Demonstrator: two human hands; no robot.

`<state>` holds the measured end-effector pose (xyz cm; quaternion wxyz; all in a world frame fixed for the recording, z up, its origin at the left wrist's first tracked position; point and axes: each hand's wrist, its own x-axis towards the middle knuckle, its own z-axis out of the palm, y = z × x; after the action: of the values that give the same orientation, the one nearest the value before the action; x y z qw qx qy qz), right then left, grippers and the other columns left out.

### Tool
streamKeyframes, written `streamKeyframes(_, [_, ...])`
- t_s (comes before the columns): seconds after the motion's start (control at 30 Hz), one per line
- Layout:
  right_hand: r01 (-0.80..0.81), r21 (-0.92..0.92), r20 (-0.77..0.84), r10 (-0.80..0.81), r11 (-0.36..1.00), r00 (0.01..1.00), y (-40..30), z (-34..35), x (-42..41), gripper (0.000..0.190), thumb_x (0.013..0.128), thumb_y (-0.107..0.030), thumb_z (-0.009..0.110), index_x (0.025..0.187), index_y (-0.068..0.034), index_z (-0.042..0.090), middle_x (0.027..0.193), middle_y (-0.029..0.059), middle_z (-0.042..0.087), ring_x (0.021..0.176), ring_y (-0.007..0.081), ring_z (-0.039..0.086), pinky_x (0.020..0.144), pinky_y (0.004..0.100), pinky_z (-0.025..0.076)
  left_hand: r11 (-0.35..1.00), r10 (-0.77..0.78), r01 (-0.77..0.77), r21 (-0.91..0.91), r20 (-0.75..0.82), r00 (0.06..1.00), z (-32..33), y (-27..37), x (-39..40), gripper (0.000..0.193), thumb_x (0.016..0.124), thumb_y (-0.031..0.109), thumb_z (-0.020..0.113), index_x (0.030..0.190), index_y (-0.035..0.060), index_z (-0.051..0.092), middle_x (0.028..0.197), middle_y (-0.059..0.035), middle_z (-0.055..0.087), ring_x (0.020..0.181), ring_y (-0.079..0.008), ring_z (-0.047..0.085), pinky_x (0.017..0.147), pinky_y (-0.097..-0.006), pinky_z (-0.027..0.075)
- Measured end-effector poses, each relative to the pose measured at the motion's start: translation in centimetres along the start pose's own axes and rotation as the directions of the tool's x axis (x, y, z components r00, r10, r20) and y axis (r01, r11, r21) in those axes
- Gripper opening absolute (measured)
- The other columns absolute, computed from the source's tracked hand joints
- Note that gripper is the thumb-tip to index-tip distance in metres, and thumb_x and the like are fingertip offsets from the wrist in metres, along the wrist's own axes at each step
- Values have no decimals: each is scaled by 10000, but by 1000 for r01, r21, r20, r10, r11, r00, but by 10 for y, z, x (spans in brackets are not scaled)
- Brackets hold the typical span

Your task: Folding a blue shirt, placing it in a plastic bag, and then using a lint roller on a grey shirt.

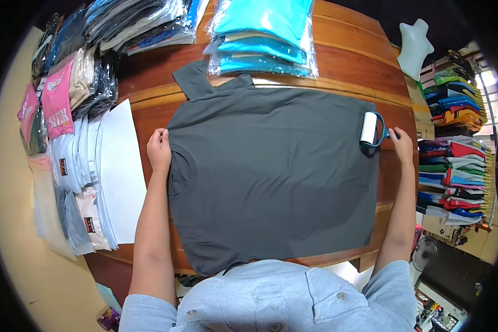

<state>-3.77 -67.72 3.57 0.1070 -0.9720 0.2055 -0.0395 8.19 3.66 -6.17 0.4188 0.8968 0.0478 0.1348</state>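
A dark grey T-shirt (274, 174) lies spread sideways on the wooden table, its collar to the left and its hem to the right. Slight wrinkles run across its middle. My left hand (159, 149) pinches the shirt's shoulder edge beside the collar. In my right hand (400, 143) is the handle of a lint roller (369, 128) with a white roll and a blue frame. The roll is over the hem end of the shirt; whether it touches the cloth I cannot tell. One sleeve (195, 79) extends toward the far side.
Bagged turquoise garments (261, 41) are stacked at the table's (344, 54) far side. More bagged clothes (145, 25) stand at far left. White sheets (122, 178) and packed shirts (68, 166) lie left. A white torso mannequin (415, 47) and hanging clothes (465, 174) are at right.
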Motion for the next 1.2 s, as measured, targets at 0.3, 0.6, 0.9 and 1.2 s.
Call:
streamKeyframes(0.3, [487, 345, 36, -530, 802, 847, -260, 64, -22, 301, 853, -337, 662, 944, -59, 735, 941, 150, 696, 928, 347, 647, 830, 433, 514, 992, 89, -87, 94, -20, 996, -9, 2, 0, 203, 972, 208, 593, 937, 11, 626, 755, -117, 561, 684, -248, 540, 662, -367, 443])
streamKeyframes(0.6, [498, 306, 20, -529, 811, 849, -346, 104, -45, 405, 847, -509, 633, 1005, -158, 759, 972, 90, 714, 1016, 283, 639, 838, 460, 462, 986, 103, -99, 136, -26, 994, -4, 3, -3, 200, 977, 205, 584, 938, 15, 636, 795, -129, 579, 706, -253, 562, 673, -368, 451])
streamKeyframes(0.9, [-11, 97, -37, 14, 995, 999, 9, 22, -9, 487, 920, -486, 594, 1068, -34, 699, 1080, 165, 684, 1059, 348, 631, 877, 439, 495, 988, 86, -85, 127, -9, 996, 2, 9, -1, 188, 967, 202, 597, 917, 26, 638, 747, -110, 548, 678, -250, 540, 657, -362, 444])
streamKeyframes(1.2, [-113, 216, -13, 118, 970, 993, -140, 24, -81, 388, 980, -395, 527, 1085, -23, 551, 1012, 270, 651, 981, 466, 603, 815, 528, 473, 984, 104, -102, 147, -9, 995, -7, 8, -1, 193, 962, 211, 604, 915, 25, 631, 746, -116, 567, 679, -249, 549, 663, -376, 449])
